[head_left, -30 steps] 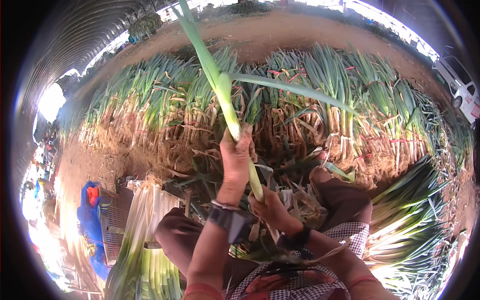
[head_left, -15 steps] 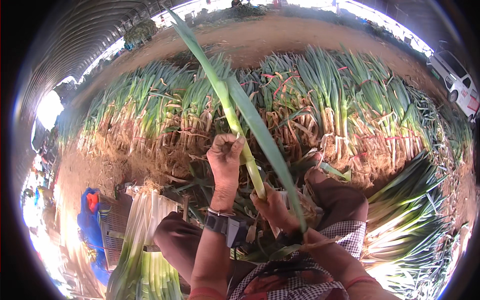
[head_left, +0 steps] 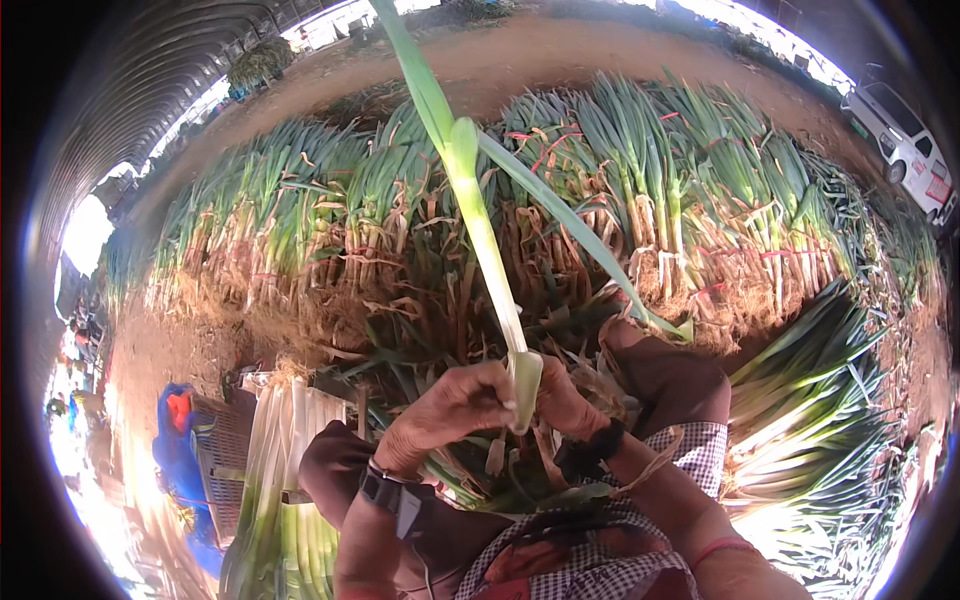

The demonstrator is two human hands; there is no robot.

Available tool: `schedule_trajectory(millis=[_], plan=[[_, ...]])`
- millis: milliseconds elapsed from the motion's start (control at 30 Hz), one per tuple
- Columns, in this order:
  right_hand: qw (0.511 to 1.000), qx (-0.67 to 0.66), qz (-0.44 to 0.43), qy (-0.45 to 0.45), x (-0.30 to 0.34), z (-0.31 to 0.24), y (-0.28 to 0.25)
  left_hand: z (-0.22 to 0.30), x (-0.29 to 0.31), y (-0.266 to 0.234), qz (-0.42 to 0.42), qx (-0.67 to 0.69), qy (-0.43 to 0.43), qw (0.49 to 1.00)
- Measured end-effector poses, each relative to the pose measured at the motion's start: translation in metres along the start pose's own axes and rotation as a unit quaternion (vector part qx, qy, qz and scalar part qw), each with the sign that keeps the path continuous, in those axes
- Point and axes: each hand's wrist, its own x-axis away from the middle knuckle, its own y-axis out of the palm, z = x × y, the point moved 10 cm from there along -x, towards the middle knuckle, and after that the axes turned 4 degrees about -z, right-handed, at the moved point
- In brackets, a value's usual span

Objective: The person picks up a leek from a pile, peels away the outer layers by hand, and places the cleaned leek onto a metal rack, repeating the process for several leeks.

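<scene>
A long leek (head_left: pixel 478 220) stands almost upright in front of me, its white lower end between my hands and its green leaves reaching away past the top edge. One long leaf (head_left: pixel 575 225) bends off it to the right. A loose, pale green strip of outer layer (head_left: pixel 525 392) hangs down at the lower end. My left hand (head_left: pixel 460 402) is closed, fingertips pinched at this strip. My right hand (head_left: pixel 565 398) is closed around the leek's lower end from the other side; its fingertips are partly hidden.
Rows of tied leek bundles (head_left: pixel 640 170) stand beyond my knees. Trimmed leeks (head_left: pixel 265 470) lie at my left beside a basket (head_left: pixel 222 460) and blue cloth (head_left: pixel 180 470). A loose leek heap (head_left: pixel 810 410) lies at right. A white van (head_left: pixel 905 150) is parked far right.
My left hand has come down from the stalk's middle to its lower end beside my right hand. A strip of outer layer now hangs loose, and the side leaf swings out right.
</scene>
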Motion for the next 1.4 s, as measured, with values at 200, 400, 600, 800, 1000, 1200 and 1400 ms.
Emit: schedule_trajectory(millis=[200, 400, 600, 800, 1000, 1200, 1400], plan=[[0.971, -0.217, 0.071, 0.068, 0.0, 0.034, 0.013, 0.006, 0.005, -0.011, -0.043, -0.081, -0.067, 0.994], [0.969, -0.208, -0.11, 0.077, -0.013, 0.008, 0.063, 0.033, 0.008, -0.114, 0.246, 0.162, 0.152, 0.943], [0.982, 0.122, 0.072, -0.127, -0.042, -0.03, 0.056, -0.002, 0.014, -0.154, 0.346, 0.32, 0.225, 0.853], [0.921, 0.297, -0.068, -0.242, -0.041, -0.026, 0.084, -0.015, 0.031, -0.212, 0.366, 0.296, 0.268, 0.84], [0.88, 0.418, -0.165, -0.153, 0.004, 0.039, 0.083, -0.028, 0.049, -0.247, 0.467, 0.218, 0.266, 0.815], [0.8, 0.549, -0.235, 0.05, 0.091, 0.164, 0.046, -0.019, 0.102, -0.294, 0.591, 0.116, 0.269, 0.752], [0.644, 0.48, -0.386, 0.453, 0.152, 0.216, 0.007, -0.027, 0.11, -0.31, 0.463, 0.228, 0.316, 0.796]])
